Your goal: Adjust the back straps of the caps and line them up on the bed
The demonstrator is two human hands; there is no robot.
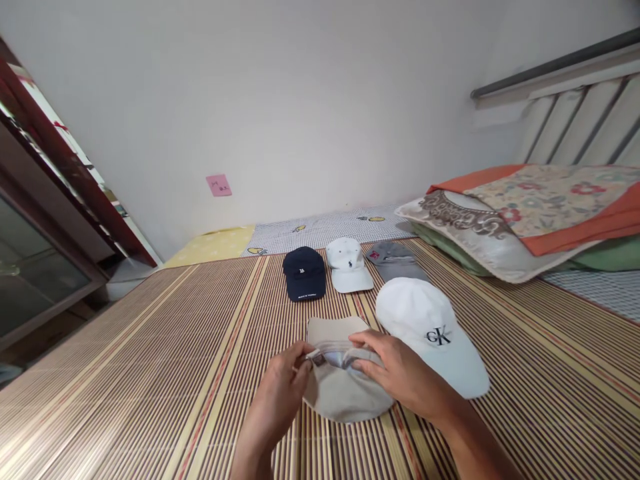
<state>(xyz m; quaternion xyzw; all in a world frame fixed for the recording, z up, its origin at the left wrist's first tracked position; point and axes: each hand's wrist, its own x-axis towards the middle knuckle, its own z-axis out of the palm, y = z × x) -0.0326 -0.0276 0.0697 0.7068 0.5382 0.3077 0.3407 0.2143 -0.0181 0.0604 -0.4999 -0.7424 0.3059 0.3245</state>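
A beige baseball cap lies in front of me on the striped mat, its brim pointing away and its inner side partly showing. My left hand pinches the cap's edge on the left, by a dark label inside. On the right side my right hand grips the opposite edge between thumb and fingers. Just right of that hand sits a white cap with dark letters on its front. Behind are a navy cap, a smaller white cap with a tiny dark emblem, and a grey cap.
The striped bamboo mat covers the bed. Stacked pillows with a floral, orange-edged cover lie at the right, below a radiator. A pink note is on the wall. A glass-fronted cabinet stands at the left.
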